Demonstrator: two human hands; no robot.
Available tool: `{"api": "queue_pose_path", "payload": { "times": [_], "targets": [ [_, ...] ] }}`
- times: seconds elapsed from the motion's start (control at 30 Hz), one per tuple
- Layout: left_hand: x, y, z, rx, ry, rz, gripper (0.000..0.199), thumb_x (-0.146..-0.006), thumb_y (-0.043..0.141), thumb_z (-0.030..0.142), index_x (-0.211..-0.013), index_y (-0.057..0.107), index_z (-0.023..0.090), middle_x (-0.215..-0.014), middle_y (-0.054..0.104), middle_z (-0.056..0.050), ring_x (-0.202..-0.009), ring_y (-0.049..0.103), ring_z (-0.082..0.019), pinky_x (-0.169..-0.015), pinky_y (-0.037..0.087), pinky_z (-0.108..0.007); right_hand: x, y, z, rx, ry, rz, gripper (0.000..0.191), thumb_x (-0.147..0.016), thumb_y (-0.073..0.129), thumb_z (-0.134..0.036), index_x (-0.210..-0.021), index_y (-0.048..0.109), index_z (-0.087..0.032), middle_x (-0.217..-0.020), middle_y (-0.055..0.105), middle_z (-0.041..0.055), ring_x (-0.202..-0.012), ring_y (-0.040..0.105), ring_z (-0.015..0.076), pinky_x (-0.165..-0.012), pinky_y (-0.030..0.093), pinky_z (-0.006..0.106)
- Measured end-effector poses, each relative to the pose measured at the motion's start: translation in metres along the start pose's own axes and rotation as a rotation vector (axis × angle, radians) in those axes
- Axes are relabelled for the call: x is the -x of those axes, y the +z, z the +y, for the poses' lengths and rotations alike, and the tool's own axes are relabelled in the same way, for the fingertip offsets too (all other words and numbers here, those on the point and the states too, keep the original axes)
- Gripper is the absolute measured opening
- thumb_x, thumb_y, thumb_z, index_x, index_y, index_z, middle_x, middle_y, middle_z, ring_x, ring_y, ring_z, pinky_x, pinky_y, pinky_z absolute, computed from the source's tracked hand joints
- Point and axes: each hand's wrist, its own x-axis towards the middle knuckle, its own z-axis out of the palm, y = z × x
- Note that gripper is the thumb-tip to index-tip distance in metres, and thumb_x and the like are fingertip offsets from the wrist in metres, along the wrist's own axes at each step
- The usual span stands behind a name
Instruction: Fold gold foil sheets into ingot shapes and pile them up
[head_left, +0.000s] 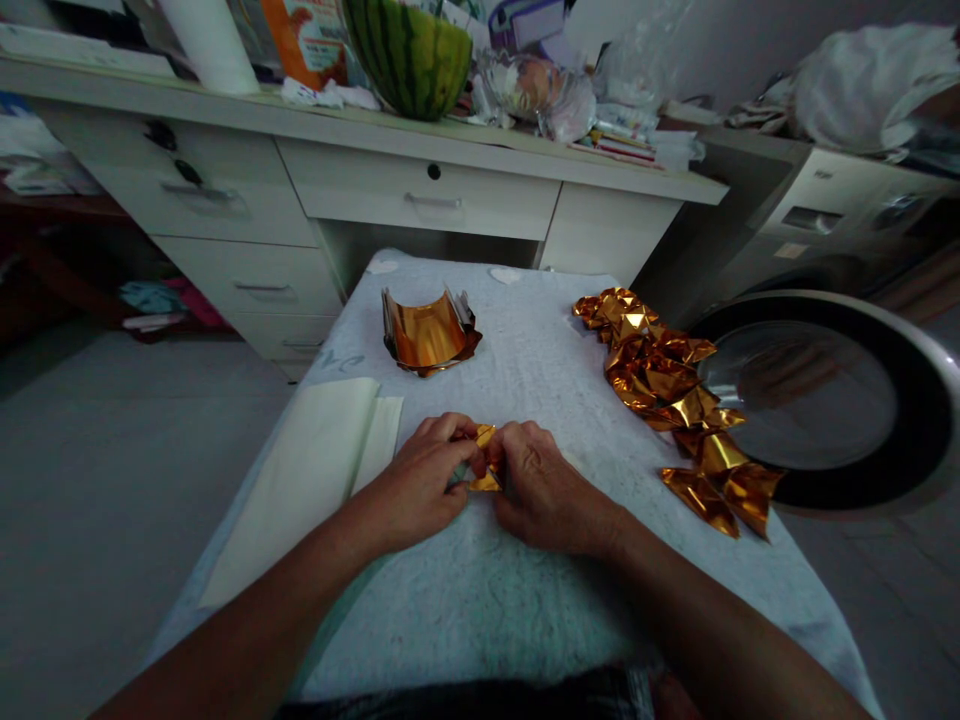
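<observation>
Both hands meet over the middle of a cloth-covered table. My left hand and my right hand are closed on a small piece of gold foil paper, pinching it from either side; fingers hide much of it. Beyond them sits a curled stack of gold foil sheets. To the right lies a heap of folded gold foil pieces, running along the table's edge. Off-white paper sheets lie left of my left hand.
A white desk with drawers stands behind the table, carrying a cut watermelon, an orange packet and plastic bags. At right, a washing machine has its round door swung out beside the table.
</observation>
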Motion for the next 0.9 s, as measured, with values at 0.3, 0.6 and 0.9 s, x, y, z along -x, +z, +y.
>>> {"api": "queue_pose_path", "payload": {
  "times": [0.3, 0.6, 0.9],
  "targets": [
    [0.001, -0.001, 0.003, -0.023, -0.008, -0.011, 0.02, -0.071, 0.06, 0.012, -0.087, 0.06, 0.023, -0.119, 0.053, -0.005, -0.116, 0.046, -0.026, -0.103, 0.042, -0.044, -0.004, -0.008, 0.005, 0.02, -0.07, -0.062, 0.004, -0.085, 0.06, -0.016, -0.089, 0.059, -0.019, -0.092, 0.06, 0.0058, -0.088, 0.051, 0.0197, -0.082, 0.039, 0.035],
    [0.0, 0.003, 0.009, -0.082, 0.036, 0.009, 0.017, -0.078, 0.063, 0.016, -0.094, 0.062, 0.023, -0.119, 0.053, -0.006, -0.114, 0.045, -0.027, -0.101, 0.041, -0.046, -0.002, -0.015, 0.015, -0.031, -0.092, -0.06, 0.019, -0.079, 0.053, -0.004, -0.089, 0.057, -0.02, -0.093, 0.06, 0.0051, -0.089, 0.052, 0.0192, -0.083, 0.041, 0.034],
    [-0.001, 0.007, 0.01, -0.093, 0.059, 0.043, 0.014, -0.082, 0.061, 0.013, -0.092, 0.064, 0.023, -0.118, 0.055, -0.006, -0.112, 0.046, -0.026, -0.098, 0.042, -0.046, -0.005, -0.011, 0.018, -0.084, 0.0, -0.017, 0.02, -0.082, 0.047, -0.003, -0.091, 0.053, -0.02, -0.094, 0.056, 0.0046, -0.089, 0.048, 0.0191, -0.082, 0.039, 0.035]
  ]
}}
